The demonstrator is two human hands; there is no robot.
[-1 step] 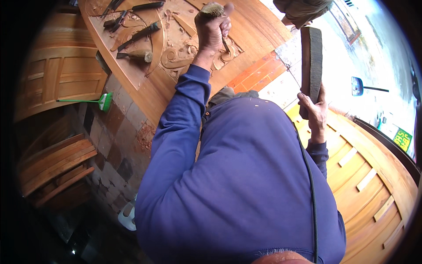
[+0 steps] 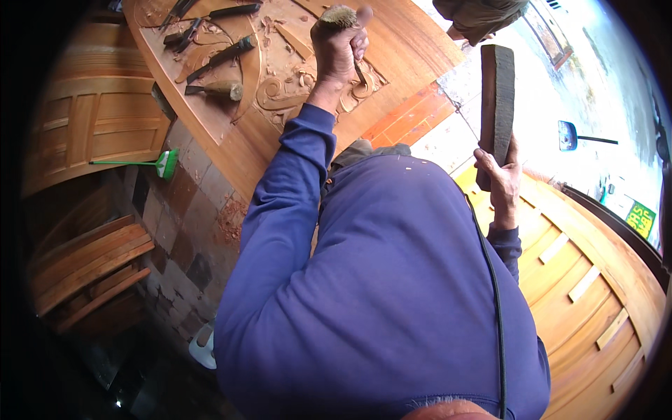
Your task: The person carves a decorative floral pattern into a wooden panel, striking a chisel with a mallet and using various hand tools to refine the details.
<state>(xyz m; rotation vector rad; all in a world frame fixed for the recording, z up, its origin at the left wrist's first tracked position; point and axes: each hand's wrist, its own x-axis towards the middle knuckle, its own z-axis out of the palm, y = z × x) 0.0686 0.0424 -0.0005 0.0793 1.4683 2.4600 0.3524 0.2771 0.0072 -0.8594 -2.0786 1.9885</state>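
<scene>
My left hand (image 2: 334, 59) is closed around a wood-carving chisel, its frayed wooden handle end (image 2: 339, 16) showing above the fist. Below the fist, the chisel's thin blade (image 2: 359, 73) comes down to the carved scrollwork of a wooden panel (image 2: 413, 49). Out to the right, my right hand (image 2: 505, 183) grips the lower end of a long dark wooden block (image 2: 498, 98), held apart from the chisel. Several other carving tools lie on the panel left of my left hand, among them a dark-handled chisel (image 2: 222, 57) and one with a pale wooden handle (image 2: 225, 89). Wood shavings are scattered around them.
Brown cloth (image 2: 483, 17) with some skin beside it shows beyond the panel's far right corner. A panelled wooden door (image 2: 588, 329) lies at right. On the left are a green broom (image 2: 166, 164), stacked boards (image 2: 94, 262) and another wooden door (image 2: 56, 147).
</scene>
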